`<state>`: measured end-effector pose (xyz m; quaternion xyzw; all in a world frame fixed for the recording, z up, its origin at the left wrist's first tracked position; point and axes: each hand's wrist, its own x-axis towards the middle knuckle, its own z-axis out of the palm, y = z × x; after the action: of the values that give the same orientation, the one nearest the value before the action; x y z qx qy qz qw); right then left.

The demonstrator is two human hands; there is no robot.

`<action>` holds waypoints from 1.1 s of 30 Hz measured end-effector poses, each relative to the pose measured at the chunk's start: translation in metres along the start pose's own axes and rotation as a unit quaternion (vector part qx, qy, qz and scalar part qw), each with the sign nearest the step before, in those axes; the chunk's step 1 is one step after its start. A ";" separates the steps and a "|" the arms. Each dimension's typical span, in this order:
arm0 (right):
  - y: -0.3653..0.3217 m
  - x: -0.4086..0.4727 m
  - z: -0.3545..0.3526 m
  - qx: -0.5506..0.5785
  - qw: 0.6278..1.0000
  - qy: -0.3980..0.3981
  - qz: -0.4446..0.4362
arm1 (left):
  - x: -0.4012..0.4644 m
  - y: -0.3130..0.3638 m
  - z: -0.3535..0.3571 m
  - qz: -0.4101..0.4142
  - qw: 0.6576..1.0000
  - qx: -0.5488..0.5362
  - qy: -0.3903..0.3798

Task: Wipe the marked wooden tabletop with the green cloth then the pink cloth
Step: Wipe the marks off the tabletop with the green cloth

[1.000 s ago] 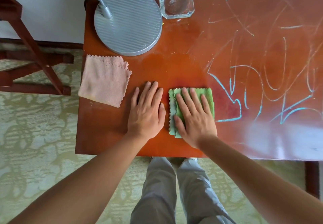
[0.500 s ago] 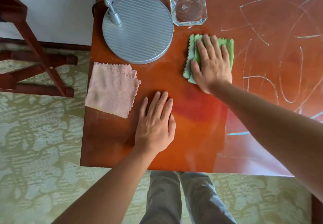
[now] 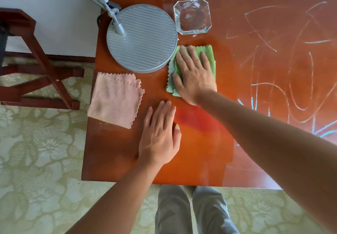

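The right hand (image 3: 194,75) is pressing flat, fingers straight, on the folded green cloth (image 3: 207,55), a grip by pressure that likely suits sliding. The cloth is lying beside the lamp base (image 3: 142,38), its long axis running toward the glass ashtray (image 3: 192,16). The left hand (image 3: 159,135) is resting open on the bench (image 3: 113,153), probably bracing. The pink cloth (image 3: 114,98) is waiting apart.

The right hand (image 3: 196,73) presses flat on the green cloth (image 3: 207,55), touching the lamp base (image 3: 142,38) at nine o'clock; the left hand (image 3: 159,135) rests flat on the tabletop (image 3: 200,151), the pink cloth (image 3: 114,98) at its ten o'clock.
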<state>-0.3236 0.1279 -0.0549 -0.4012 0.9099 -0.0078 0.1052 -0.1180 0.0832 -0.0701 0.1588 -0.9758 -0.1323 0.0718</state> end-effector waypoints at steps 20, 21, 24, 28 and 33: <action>-0.016 -0.183 0.041 0.031 0.999 0.020 -0.004 | 0.000 -0.001 -0.007 -0.002 0.998 0.033 -0.052; -0.015 -0.183 0.042 0.033 0.999 0.019 -0.004 | 0.000 -0.002 -0.006 0.001 0.998 0.032 -0.048; -0.007 -0.161 0.038 0.039 0.999 0.026 0.022 | 0.000 -0.003 -0.003 0.003 0.999 0.021 -0.027; 0.027 -0.078 0.015 0.058 0.992 0.037 0.108 | -0.002 -0.003 0.000 0.003 1.000 0.012 -0.009; 0.067 0.012 -0.005 0.034 0.993 0.025 0.109 | -0.004 -0.004 0.001 0.005 1.000 0.018 -0.008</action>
<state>-0.3809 0.1640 -0.0589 -0.2950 0.9499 -0.0374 0.0966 -0.1137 0.0812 -0.0724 0.1541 -0.9793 -0.1161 0.0614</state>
